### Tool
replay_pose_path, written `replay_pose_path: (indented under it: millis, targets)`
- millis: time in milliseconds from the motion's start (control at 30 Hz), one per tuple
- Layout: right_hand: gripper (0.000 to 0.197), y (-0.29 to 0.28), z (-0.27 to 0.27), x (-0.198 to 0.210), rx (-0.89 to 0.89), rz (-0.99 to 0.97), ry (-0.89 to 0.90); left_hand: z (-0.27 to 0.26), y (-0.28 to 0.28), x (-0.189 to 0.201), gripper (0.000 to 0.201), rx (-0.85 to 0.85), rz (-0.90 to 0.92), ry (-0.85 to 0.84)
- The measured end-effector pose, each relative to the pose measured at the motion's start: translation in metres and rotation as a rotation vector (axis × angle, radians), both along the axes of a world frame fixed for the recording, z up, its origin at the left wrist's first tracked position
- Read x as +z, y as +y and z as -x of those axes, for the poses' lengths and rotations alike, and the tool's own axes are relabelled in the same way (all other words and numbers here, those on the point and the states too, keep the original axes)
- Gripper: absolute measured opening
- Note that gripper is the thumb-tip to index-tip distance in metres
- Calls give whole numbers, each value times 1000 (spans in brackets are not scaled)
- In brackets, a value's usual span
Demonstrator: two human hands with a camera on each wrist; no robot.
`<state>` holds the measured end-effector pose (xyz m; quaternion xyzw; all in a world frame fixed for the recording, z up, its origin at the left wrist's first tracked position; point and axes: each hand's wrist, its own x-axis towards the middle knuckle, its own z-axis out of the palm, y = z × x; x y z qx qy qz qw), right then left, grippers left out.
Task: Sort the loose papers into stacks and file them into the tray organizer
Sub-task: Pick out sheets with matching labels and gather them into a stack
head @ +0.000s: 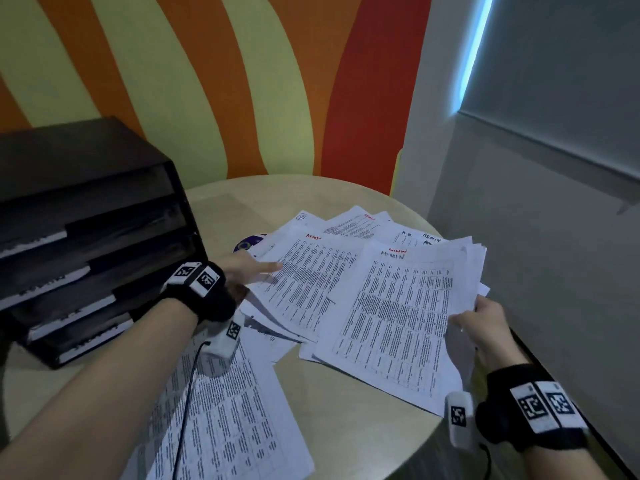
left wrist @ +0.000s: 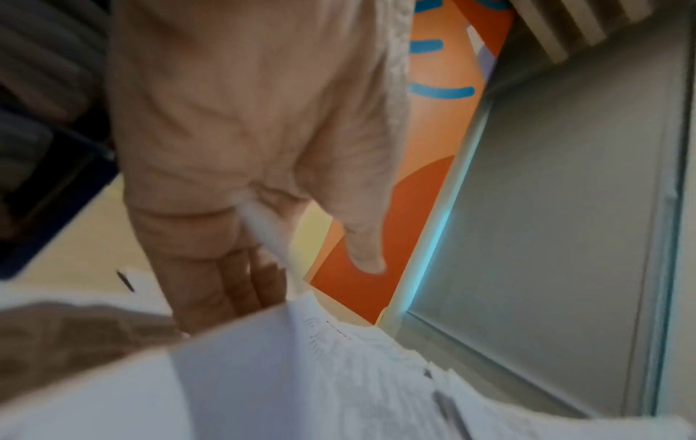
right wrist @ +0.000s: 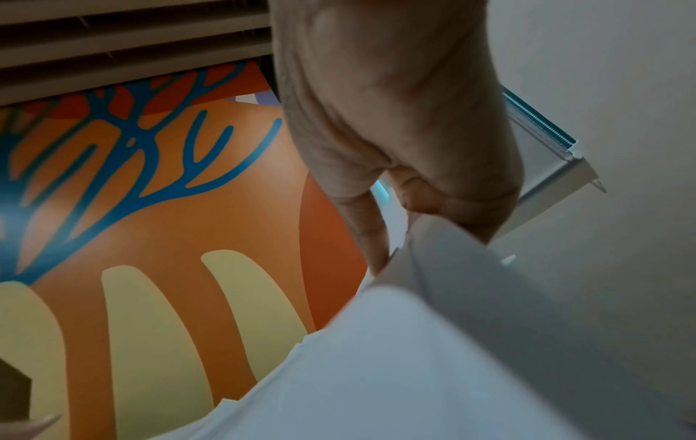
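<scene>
- Nearest: a separate printed sheet (head: 221, 420) lies flat at the near edge of the round surface (head: 346, 420), under the left forearm, apart from the main heap.
- Right hand (head: 485, 327): thumb on top and fingers (right wrist: 361, 226) beneath, pinching the right edge of the ADMIN-marked bundle (head: 401, 317), which is raised off the surface on that side.
- Left hand (head: 242, 268): fingers (left wrist: 211, 285) slid under the left edge of the loose papers (head: 311, 278), thumb extended over the top sheet; a light clamp on a few sheets.
- Step in hand, as judged: gathering and separating the heap by heading; nothing from this heap is squared into a stack yet.
- Next move calls for: lifting the ADMIN bundle free, squaring its edges, then carrying it left toward a slot.
- Edges: the bundle overhangs the surface's right rim; sheets could slide off there.
- Open room: bare surface shows in front centre and behind the heap.
- Farther left: the black tray organizer (head: 86, 237) stands on the surface, slots facing the person, several showing white labelled edges.
- Farthest: a striped wall (head: 207, 81).
</scene>
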<state>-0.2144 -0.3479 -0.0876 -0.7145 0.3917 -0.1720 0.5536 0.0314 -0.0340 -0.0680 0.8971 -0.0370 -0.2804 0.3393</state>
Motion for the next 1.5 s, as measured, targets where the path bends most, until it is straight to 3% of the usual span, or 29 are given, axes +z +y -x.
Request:
replay_pose_path:
  millis: [67, 100, 167, 267, 333, 400, 467, 567, 700, 867, 1067, 1167, 1333, 1500]
  targets:
    - [29, 2, 0, 2, 19, -47, -20, 5, -11, 6, 78, 85, 30, -111]
    - [28, 4, 0, 3, 33, -73, -22, 10, -16, 10, 68, 84, 26, -121]
    - [31, 7, -1, 0, 63, -114, -12, 16, -20, 15, 43, 32, -67, -88]
    - [37, 11, -3, -7, 116, -126, 24, 23, -22, 10, 41, -51, -160, -90]
    - [35, 13, -6, -9, 128, -105, 44, 21, -21, 4, 23, 7, -14, -208]
    - [32, 14, -7, -10, 127, -83, 51, 22, -14, 10, 12, 238, 226, -366]
    - [30, 14, -8, -10, 129, -75, 49, 16, -4, 25, 12, 447, 441, -490]
    - [29, 14, -7, -9, 125, -83, 17, 14, 13, 59, 23, 519, 652, -538]
    - [27, 16, -8, -1, 115, -113, -69, 25, 18, 79, 30, 366, 660, -372]
    - [30, 29, -10, 24, 154, -199, -283, 45, -7, 46, 28, 157, 445, -106]
    - [29, 45, -9, 45, 229, -200, -359, 69, -37, 14, 41, 89, 533, -10]
    - [22, 57, -11, 47, 277, -135, -378, 82, -46, 12, 32, 33, 520, -45]
    - [39, 67, -13, 50, 333, 175, -363, 101, -52, 27, 26, -23, 653, -223]
    - [34, 70, -22, 91, 254, 256, -630, 85, -54, 74, 32, -30, 807, -437]
